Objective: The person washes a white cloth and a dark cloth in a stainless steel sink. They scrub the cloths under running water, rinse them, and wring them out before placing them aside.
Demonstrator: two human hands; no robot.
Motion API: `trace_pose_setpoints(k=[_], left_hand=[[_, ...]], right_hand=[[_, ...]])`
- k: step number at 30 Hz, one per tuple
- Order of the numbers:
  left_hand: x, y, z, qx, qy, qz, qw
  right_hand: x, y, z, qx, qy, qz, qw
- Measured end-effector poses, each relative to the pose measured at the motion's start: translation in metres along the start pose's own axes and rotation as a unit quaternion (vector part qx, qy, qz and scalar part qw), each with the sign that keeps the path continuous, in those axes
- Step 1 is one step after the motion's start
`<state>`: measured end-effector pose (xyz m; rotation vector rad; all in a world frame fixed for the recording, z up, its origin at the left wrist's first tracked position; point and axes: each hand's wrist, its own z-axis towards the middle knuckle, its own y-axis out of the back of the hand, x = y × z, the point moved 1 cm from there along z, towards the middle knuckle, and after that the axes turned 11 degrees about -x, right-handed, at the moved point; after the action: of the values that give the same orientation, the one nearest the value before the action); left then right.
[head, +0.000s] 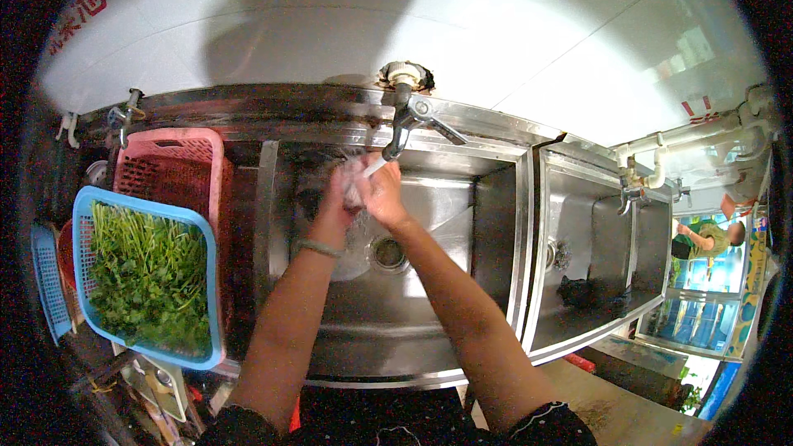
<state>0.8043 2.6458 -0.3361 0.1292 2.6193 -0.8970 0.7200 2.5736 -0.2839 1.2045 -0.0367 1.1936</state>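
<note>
Both hands are close together under a metal tap [406, 121], over a stainless steel sink [384, 306]. Running water [373, 166] pours from the spout and splashes between them. My left hand [339, 192], with a pale bangle [321, 249] on its wrist, is blurred by motion. Beside it, my right hand [384, 192] is wet, its fingers bent near the stream. A whitish blur lies between the palms; I cannot tell whether it is only water or a held thing. The round drain [389, 254] sits just below the wrists.
At the left, a blue plastic basket [214, 297] of leafy green herbs [148, 272] overlaps a pink basket [217, 155]. To the right is another steel sink [573, 217] with a dark object [576, 291] in it. A person [709, 240] stands farther right, near a glass-fronted cabinet [694, 322].
</note>
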Motion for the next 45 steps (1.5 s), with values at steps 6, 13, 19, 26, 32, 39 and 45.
trace_pose_setpoints(k=[6, 13, 19, 26, 32, 39, 45], left_hand=[[0.002, 0.005, -0.039, 0.017, -0.161, 0.121, 0.979], [-0.021, -0.024, -0.095, 0.167, 0.098, -0.061, 0.979], [-0.001, -0.016, -0.082, 0.098, 0.028, 0.101, 0.990], [0.022, 0.039, -0.065, 0.239, -0.103, 0.222, 0.940], [0.030, 0.034, -0.014, 0.070, -0.090, 0.199, 0.973], [-0.022, 0.002, -0.056, -0.143, -0.123, 0.321, 0.928], [-0.025, 0.011, -0.058, -0.011, -0.157, 0.023, 0.987]], right_hand=[[-0.008, -0.015, -0.030, -0.086, -0.535, 0.629, 0.557], [0.025, 0.028, -0.035, -0.109, -0.160, 0.257, 0.947], [0.032, 0.061, -0.069, -0.081, 0.239, 0.069, 0.965], [0.059, 0.067, -0.051, 0.060, 0.172, -0.050, 0.982], [0.024, 0.014, -0.025, 0.043, -0.178, 0.028, 0.983], [-0.049, -0.038, -0.025, -0.028, -0.588, 0.585, 0.558], [-0.019, -0.019, -0.031, 0.049, -0.591, 0.673, 0.442]])
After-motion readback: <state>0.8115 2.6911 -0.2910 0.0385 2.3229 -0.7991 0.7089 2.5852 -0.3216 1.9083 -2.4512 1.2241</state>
